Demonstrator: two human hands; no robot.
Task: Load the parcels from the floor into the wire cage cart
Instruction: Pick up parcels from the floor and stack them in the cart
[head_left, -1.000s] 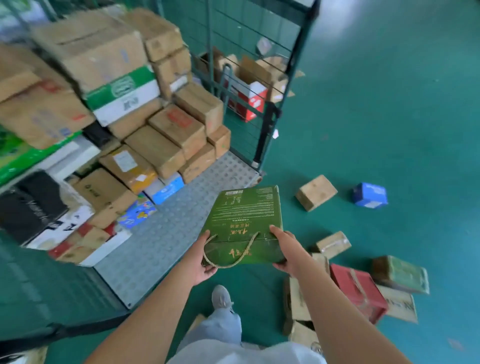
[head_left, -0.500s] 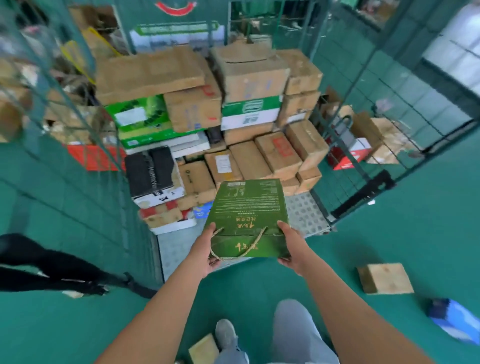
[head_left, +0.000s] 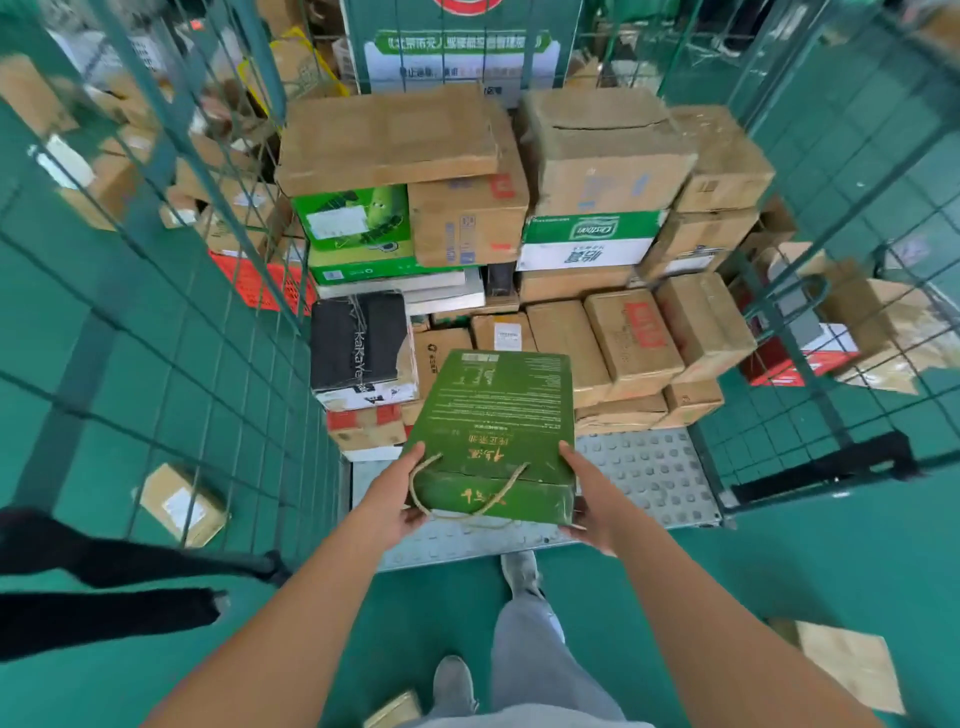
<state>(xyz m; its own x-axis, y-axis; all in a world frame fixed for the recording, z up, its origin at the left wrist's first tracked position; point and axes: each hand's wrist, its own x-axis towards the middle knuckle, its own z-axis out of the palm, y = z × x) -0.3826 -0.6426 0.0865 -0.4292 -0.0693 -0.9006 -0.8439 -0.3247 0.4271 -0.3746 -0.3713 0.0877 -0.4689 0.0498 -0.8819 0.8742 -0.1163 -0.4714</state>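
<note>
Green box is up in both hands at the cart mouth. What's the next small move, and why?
Probably carry the green gift box forward and set it on the bare metal cart floor in front of the stacked cartons. The left hand and right hand grip its near corners, and it hangs above that open patch.

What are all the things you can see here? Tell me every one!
green gift box: one, green with a rope handle, held over the cart's front edge
cardboard parcels: many, mostly brown, stacked in the wire cage cart
black box: one, black, left of the stack
wire cage cart: one, green mesh walls, grey studded floor
loose parcels: at least two, brown, on the green floor outside the cart
left hand: one, grips the gift box's left near corner
right hand: one, grips its right near corner
legs and shoes: grey trousers, grey shoes, bottom centre
</note>
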